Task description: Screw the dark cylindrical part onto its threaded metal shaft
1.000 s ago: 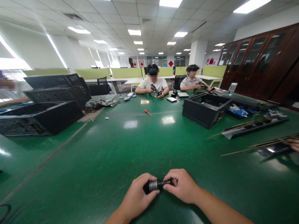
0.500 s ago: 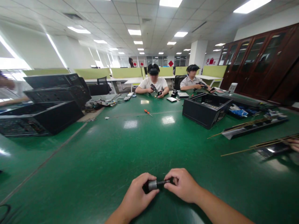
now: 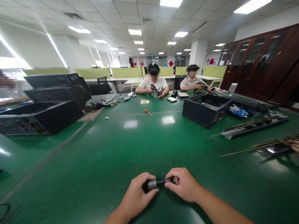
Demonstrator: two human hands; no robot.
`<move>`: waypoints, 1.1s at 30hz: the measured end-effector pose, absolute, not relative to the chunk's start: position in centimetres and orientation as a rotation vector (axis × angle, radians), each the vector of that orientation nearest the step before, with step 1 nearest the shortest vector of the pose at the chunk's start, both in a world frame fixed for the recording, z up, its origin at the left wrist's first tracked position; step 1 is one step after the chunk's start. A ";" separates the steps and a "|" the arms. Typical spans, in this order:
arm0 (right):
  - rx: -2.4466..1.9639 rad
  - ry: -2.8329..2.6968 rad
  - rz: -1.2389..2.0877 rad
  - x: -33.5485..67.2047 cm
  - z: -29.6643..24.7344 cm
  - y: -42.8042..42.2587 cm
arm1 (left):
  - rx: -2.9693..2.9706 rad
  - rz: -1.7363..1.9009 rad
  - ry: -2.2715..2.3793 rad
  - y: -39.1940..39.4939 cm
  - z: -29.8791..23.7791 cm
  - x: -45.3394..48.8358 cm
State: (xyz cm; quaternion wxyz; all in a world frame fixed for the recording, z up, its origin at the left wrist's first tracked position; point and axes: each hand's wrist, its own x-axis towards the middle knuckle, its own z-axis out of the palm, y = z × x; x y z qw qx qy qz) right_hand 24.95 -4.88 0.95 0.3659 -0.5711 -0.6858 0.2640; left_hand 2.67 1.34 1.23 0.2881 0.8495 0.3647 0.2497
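Low at the middle of the view, both my hands hold one small cylindrical part (image 3: 155, 183) just above the green table (image 3: 105, 149). My left hand (image 3: 137, 194) is closed round its thick black and silver end. My right hand (image 3: 183, 183) pinches the thin dark shaft at the other end. The part lies level between the two hands; what it is I cannot make out.
Stacked black computer cases (image 3: 42, 102) stand at the left. An open black case (image 3: 204, 110) sits right of centre, with long trays of thin rods (image 3: 252, 127) beyond it. An orange screwdriver (image 3: 147, 112) lies mid-table. Two people (image 3: 153, 82) work at the far end; another person's fingers (image 3: 294, 144) show at the right edge.
Almost nothing has moved. My right fingers have shifted slightly on the thin shaft, and more of it shows between my hands.
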 end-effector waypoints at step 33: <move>-1.462 -1.766 0.685 25.6 0.7 -4.9 | 2.243 0.629 1.005 1.3 1.7 2.7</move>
